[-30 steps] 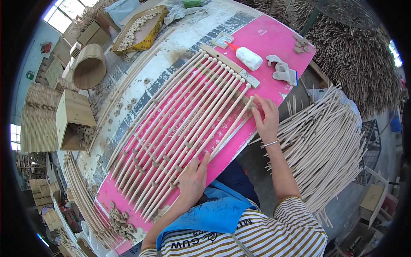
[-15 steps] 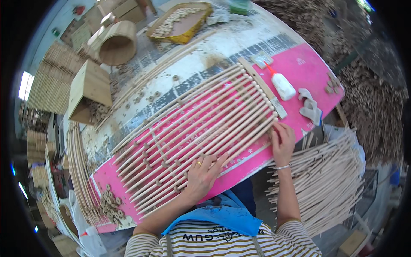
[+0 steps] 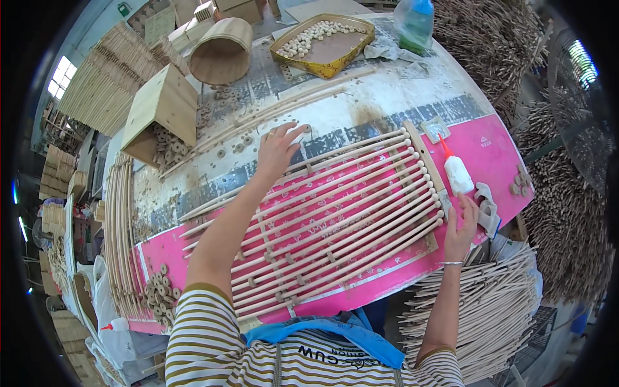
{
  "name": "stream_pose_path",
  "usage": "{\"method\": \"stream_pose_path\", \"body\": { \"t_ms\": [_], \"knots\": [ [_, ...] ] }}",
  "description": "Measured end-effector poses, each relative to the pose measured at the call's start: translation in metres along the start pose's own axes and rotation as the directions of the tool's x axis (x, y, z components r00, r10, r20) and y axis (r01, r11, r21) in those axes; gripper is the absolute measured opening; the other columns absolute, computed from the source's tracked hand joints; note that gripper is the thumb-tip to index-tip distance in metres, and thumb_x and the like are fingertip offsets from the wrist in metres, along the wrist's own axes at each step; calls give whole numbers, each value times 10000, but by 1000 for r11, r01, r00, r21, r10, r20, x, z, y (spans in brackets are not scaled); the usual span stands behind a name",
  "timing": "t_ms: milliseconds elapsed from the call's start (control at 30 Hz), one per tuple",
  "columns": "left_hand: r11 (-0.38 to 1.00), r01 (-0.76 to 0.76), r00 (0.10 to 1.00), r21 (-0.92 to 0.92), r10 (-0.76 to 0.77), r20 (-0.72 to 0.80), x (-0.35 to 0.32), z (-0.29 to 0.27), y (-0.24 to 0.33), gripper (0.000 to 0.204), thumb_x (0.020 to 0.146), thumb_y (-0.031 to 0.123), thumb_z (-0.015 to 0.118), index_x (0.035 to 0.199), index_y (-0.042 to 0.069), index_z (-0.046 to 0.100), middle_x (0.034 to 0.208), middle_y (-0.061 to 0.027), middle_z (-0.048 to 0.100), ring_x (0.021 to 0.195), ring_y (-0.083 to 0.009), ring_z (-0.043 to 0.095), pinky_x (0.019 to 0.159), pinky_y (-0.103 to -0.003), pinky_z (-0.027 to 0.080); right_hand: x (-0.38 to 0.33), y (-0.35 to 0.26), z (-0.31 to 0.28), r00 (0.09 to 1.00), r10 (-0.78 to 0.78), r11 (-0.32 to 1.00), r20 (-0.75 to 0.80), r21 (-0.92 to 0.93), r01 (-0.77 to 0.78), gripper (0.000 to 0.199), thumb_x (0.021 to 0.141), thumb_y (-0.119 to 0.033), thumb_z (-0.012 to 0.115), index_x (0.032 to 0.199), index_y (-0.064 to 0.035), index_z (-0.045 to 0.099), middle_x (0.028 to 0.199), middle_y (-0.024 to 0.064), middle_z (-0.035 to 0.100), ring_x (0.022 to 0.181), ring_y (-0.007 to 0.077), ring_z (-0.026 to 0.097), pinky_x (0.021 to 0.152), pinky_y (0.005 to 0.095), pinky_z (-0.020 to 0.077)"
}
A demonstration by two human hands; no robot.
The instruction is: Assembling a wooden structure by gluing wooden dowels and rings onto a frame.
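A row of several long pale wooden rods [image 3: 335, 213] lies side by side on a pink board [image 3: 490, 145], with small wooden rings between them. My left hand [image 3: 278, 147] stretches past the far edge of the rods, fingers spread over loose wooden rings [image 3: 246, 140] on the white table. My right hand [image 3: 461, 226] rests at the right ends of the nearest rods, beside a wooden end strip [image 3: 427, 169]. A white glue bottle with a red tip [image 3: 456, 171] lies just beyond that hand.
A yellow tray of wooden beads [image 3: 322, 45] sits at the back, with a round wooden tub [image 3: 222, 51] and a tipped wooden box of rings [image 3: 161, 109]. Bundles of rods [image 3: 490, 309] lie at lower right, curved rods [image 3: 119, 232] at left, a ring pile [image 3: 158, 300] near me.
My left hand has left the near rods and reached forward across the whole row to the loose rings on the table. My right hand stays at the rods' right ends.
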State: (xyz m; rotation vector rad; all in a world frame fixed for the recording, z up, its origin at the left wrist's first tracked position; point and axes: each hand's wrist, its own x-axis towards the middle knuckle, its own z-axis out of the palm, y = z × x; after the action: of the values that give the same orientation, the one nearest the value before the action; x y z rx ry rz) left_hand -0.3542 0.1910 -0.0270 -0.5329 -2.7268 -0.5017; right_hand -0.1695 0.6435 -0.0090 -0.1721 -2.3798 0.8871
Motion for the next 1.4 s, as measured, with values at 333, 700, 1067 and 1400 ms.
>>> {"method": "stream_pose_path", "body": {
  "t_ms": [333,700,1067,1400],
  "knots": [
    [964,-238,971,118,240,-2,11,7,-82,200,928,129,677,1125,163,670,1238,-48,630,1169,-265,634,1061,-416,458,-10,11,-21,996,88,995,28,-39,-87,326,999,-26,645,1324,-4,672,1312,140,630,1140,272,623,968,373,511],
    [961,-156,969,227,193,-154,-29,-22,-124,110,914,179,690,1023,201,689,1062,-22,639,1034,-231,655,1006,-433,468,-24,3,-13,988,135,991,80,2,-136,311,1038,-63,616,1340,-9,669,1373,109,617,1155,195,618,949,311,504],
    [928,35,969,372,59,-239,-25,-59,-158,367,910,251,718,1269,182,690,1148,-40,667,1141,-248,642,1044,-461,453,-40,-8,-21,986,137,990,94,-57,-132,319,1014,-30,614,1326,10,673,1316,121,628,1067,214,626,867,317,519],
    [886,4,992,464,-61,108,48,-3,-159,531,872,230,747,1394,199,656,1228,-99,664,1152,-280,668,1056,-496,437,-46,-13,-31,985,140,990,103,-17,-139,288,989,-16,635,1272,15,683,1267,128,628,1005,213,625,890,324,512]
  ]
}}
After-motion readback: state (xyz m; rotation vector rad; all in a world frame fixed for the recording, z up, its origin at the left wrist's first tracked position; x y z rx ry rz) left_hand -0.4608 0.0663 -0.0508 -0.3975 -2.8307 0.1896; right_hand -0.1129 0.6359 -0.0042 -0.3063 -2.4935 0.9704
